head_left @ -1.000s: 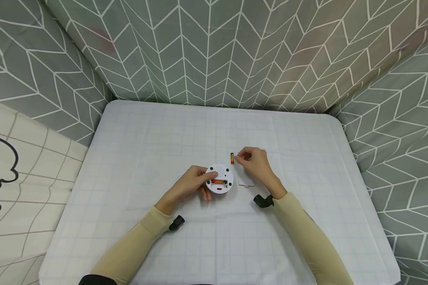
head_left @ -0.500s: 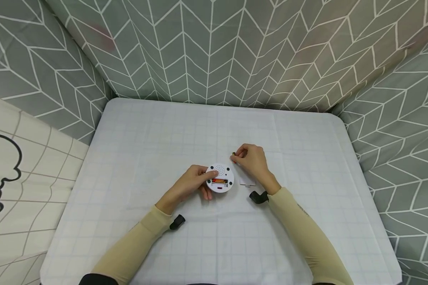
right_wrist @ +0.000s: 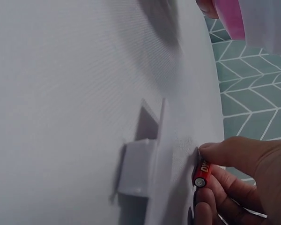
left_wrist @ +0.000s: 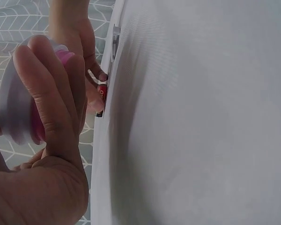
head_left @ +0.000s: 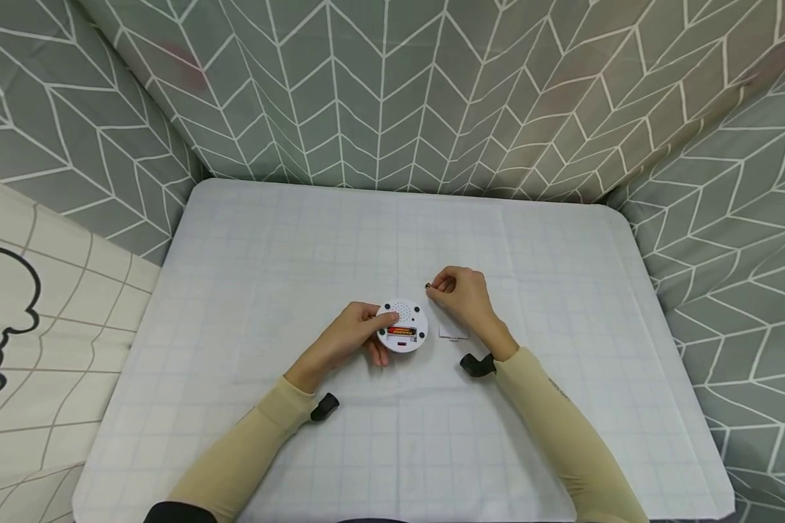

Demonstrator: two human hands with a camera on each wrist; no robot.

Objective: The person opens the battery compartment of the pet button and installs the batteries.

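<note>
Right grip (head_left: 463,296), battery (right_wrist: 204,171) silver-end wristward

Before you, a white-clothed table (head_left: 288,247), faintly gridded and creased, its far corners rounded. At 12 o'clock, a grey-green chevron-patterned curtain (head_left: 353,94), tinted brownish towards 1 o'clock; matching fabric (head_left: 752,305) at 3 and 10 o'clock. At 9 o'clock, a white gridded sheet (head_left: 65,341) bearing a black cloud-like outline (head_left: 38,290).
</note>
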